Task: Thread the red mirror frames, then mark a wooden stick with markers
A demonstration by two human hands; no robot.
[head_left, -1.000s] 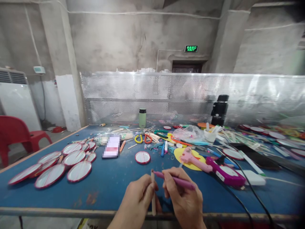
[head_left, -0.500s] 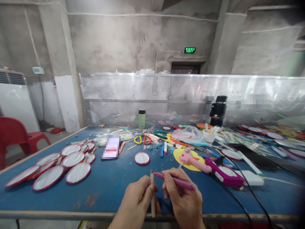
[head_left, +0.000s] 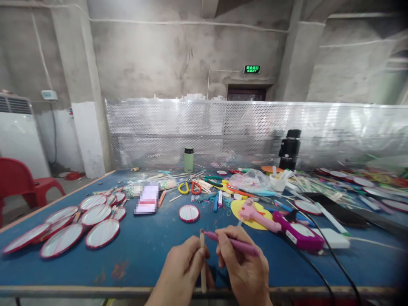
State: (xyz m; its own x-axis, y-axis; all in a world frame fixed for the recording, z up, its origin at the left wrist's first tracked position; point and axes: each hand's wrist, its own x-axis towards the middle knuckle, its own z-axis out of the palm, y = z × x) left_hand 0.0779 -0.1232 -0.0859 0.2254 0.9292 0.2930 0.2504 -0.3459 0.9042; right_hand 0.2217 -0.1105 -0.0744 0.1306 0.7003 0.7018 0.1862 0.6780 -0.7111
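Between the thumb and fingers of my left hand (head_left: 181, 265) a thin wooden stick (head_left: 203, 267) stands upright, its top end darkened. My right hand (head_left: 244, 265) is closed round a pink-purple marker pen (head_left: 240, 245), whose tip meets the stick's top end. Just beyond my hands a round white disc with a red rim (head_left: 189, 213) lies on the blue table (head_left: 143, 259). To the right of my right hand is a pink glue gun (head_left: 258, 215), resting partly over a yellow disc (head_left: 237, 209).
Several red-rimmed discs (head_left: 102, 233) are piled at the left, near a phone (head_left: 148, 199). A purple device (head_left: 301, 231) with black cables sits at the right. Scissors (head_left: 196, 187), pens and sticks clutter the back, with a green bottle (head_left: 188, 160) and black flask (head_left: 290, 149) before a perforated metal screen (head_left: 165, 123).
The view has shifted slightly. My hands keep the same hold on the stick and marker pen, and the pen tip stays at the stick's top.
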